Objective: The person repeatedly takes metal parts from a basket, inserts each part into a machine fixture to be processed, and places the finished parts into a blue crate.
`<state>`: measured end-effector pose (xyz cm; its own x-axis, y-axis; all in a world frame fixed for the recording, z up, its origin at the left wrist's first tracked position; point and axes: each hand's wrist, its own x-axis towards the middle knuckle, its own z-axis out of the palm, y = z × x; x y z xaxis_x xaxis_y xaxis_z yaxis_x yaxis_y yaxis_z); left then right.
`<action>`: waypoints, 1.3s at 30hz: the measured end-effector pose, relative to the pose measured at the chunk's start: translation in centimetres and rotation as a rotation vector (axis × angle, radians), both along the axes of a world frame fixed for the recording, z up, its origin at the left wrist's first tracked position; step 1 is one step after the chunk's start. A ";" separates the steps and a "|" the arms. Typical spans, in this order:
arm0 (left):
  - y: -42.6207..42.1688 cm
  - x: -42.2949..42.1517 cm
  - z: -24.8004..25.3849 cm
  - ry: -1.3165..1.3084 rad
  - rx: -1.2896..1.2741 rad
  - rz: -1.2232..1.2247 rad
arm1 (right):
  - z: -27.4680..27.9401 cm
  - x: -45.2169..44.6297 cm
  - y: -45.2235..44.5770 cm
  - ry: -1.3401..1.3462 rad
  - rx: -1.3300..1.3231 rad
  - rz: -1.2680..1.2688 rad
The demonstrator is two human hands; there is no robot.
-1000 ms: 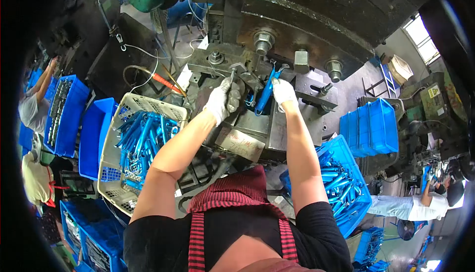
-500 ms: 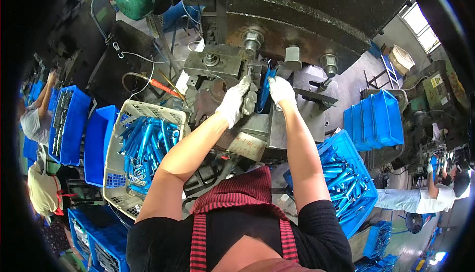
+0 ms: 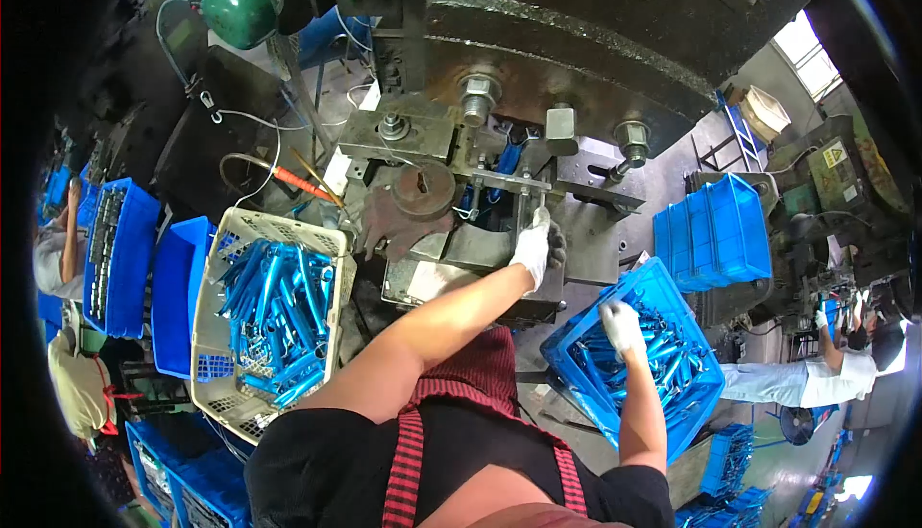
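Note:
My left hand (image 3: 534, 247), in a pale glove, is closed round the lower end of a metal tool (image 3: 523, 183) with a crossbar, held over the press bed. Beyond that bar a blue part (image 3: 507, 159) lies in the press, under the large bolts. My right hand (image 3: 622, 328), also gloved, is over the blue bin (image 3: 564, 348) at the right, above a heap of blue metal parts (image 3: 672, 363). Its fingers look curled, but whether they hold a part is too small to tell.
A cream basket (image 3: 208, 312) of blue parts stands at the left, near blue bins (image 3: 178, 288). The press ram (image 3: 595, 58) overhangs the work spot. A dark glove (image 3: 389, 226) lies beside a round metal piece (image 3: 423, 190). Stacked blue crates (image 3: 713, 235) and other people are farther out.
My right hand has left the blue part at the press and moved down to the right bin. My left hand has moved right with the tool, whose crossbar now lies across the press opening.

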<state>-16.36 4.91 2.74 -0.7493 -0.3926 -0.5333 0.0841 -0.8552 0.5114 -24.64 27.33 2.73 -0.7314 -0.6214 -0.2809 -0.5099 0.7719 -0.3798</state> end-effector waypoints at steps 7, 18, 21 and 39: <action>0.2 -0.1 -0.1 -0.032 -0.051 0.053 | -9.4 -0.3 11.0 -0.408 0.666 0.083; 0.3 0.6 0.5 -0.004 -0.028 0.052 | -3.2 2.3 8.7 -0.051 0.544 -0.094; 0.2 0.2 0.0 0.014 0.035 0.024 | -0.2 -0.5 11.3 0.000 0.118 -0.343; -5.6 6.5 -3.1 0.183 0.086 -0.017 | 9.7 5.4 -6.6 0.262 -0.811 0.021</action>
<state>-9.84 -0.71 -0.35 -0.8430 -0.3376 -0.4189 0.1539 -0.8974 0.4136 -19.27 20.69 12.47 -0.6968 -0.5716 0.4333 -0.6695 0.3014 -0.6789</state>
